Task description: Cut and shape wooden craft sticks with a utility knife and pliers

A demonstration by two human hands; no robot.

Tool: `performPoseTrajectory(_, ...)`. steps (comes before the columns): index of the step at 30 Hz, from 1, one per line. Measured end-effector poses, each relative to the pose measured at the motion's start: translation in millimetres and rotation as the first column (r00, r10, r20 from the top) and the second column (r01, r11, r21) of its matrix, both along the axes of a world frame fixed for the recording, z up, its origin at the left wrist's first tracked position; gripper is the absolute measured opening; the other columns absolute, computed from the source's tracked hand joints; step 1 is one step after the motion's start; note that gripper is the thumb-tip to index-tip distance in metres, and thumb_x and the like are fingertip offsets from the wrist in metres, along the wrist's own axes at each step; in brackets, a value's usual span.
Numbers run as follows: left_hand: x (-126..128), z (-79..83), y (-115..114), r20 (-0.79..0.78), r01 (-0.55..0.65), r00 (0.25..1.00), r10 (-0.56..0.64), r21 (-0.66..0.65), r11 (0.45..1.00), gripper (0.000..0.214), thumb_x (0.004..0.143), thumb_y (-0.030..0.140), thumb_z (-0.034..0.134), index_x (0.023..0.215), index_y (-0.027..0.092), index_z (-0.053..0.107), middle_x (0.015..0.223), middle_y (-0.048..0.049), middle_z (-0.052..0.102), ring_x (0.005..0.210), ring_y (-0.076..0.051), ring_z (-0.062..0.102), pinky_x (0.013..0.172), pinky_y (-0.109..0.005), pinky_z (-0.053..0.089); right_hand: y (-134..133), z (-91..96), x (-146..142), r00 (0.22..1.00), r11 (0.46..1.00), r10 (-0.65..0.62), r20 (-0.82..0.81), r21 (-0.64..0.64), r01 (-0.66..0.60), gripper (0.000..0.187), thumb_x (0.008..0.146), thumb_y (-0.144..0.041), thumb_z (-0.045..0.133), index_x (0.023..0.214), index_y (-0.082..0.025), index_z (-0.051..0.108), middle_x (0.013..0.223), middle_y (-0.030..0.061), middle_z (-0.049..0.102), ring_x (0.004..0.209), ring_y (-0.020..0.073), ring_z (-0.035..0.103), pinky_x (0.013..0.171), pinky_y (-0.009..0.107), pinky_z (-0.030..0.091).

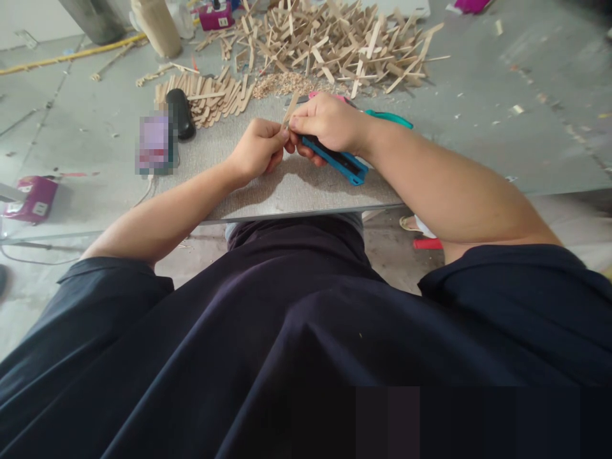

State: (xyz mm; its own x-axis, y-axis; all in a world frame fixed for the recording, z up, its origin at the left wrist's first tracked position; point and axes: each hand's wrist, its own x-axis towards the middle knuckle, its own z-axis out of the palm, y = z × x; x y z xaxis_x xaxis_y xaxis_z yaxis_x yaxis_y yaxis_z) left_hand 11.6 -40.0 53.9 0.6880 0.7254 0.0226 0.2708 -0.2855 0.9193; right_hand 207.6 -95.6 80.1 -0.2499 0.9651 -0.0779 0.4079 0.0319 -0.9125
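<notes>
My left hand (258,150) is closed, pinching the lower end of a thin wooden stick (290,109) that stands up between both hands. My right hand (325,121) is closed round a blue utility knife (340,163), whose handle sticks out below the palm toward me; its blade end is hidden by the fingers, right against the stick. Both hands hover over a grey woven board (296,188) laid across my lap.
Behind the hands lie a stack of plain sticks (210,95), a heap of wood shavings (282,83) and a big pile of glued stick crosses (335,41). A black case (182,111), a teal-handled tool (389,118) and a pink box (33,199) lie nearby.
</notes>
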Motion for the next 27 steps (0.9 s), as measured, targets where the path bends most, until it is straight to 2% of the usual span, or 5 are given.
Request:
performPoseTrajectory(3,0.8,2.7,-2.3,0.023,-0.002,1.0,0.002,-0.012,1.0,0.044,0.119,0.029,0.049,0.077,0.024,0.06,0.052,0.004,0.049,0.047,-0.011,0.039,0.056,-0.031,0.033,0.6,2.4,0.1,1.0,0.999,-0.017,0.012,0.027,0.017,0.046,0.119,-0.022,0.048,0.078,-0.024,0.069,0.061,-0.0021,0.061,0.042,0.011,0.048,0.046,0.025,0.044)
performPoseTrajectory(7,1.0,6.0,-5.9,0.03,-0.005,1.0,0.007,-0.047,0.999,0.046,0.118,0.022,0.045,0.075,0.024,0.062,0.05,0.0036,0.05,0.046,-0.011,0.038,0.056,-0.031,0.029,4.3,-1.0,-0.1,0.999,0.998,0.0,0.054,0.064,-0.003,0.046,0.119,-0.022,0.049,0.078,-0.025,0.069,0.059,-0.0025,0.063,0.041,0.0117,0.05,0.044,0.025,0.044)
performPoseTrajectory(14,0.3,4.9,-6.2,-0.009,-0.004,1.0,0.004,-0.07,0.998,0.044,0.118,0.027,0.048,0.077,0.022,0.063,0.053,0.0027,0.053,0.047,-0.011,0.037,0.057,-0.031,0.03,5.6,-5.4,2.0,0.995,0.996,0.007,0.103,0.087,-0.016,0.044,0.118,-0.02,0.053,0.078,-0.025,0.071,0.058,-0.0028,0.063,0.041,0.0105,0.05,0.044,0.024,0.043)
performPoseTrajectory(22,-0.6,4.5,-4.4,-0.005,0.021,1.0,-0.021,-0.064,0.998,0.044,0.117,0.023,0.048,0.076,0.022,0.064,0.052,0.0031,0.052,0.047,-0.011,0.038,0.057,-0.031,0.03,1.8,-2.9,2.4,0.995,0.993,0.041,0.093,0.106,-0.05,0.041,0.117,-0.018,0.053,0.082,-0.021,0.074,0.059,-0.003,0.064,0.043,0.0095,0.049,0.044,0.024,0.043)
performPoseTrajectory(27,2.2,6.4,-6.1,0.003,-0.023,1.0,0.023,-0.06,0.998,0.043,0.117,0.022,0.044,0.078,0.022,0.062,0.052,0.0022,0.053,0.048,-0.012,0.038,0.057,-0.032,0.031,2.0,-5.5,0.6,0.998,0.991,-0.008,0.064,0.137,-0.001,0.043,0.117,-0.021,0.05,0.078,-0.025,0.068,0.059,-0.0024,0.062,0.044,0.012,0.049,0.045,0.028,0.041)
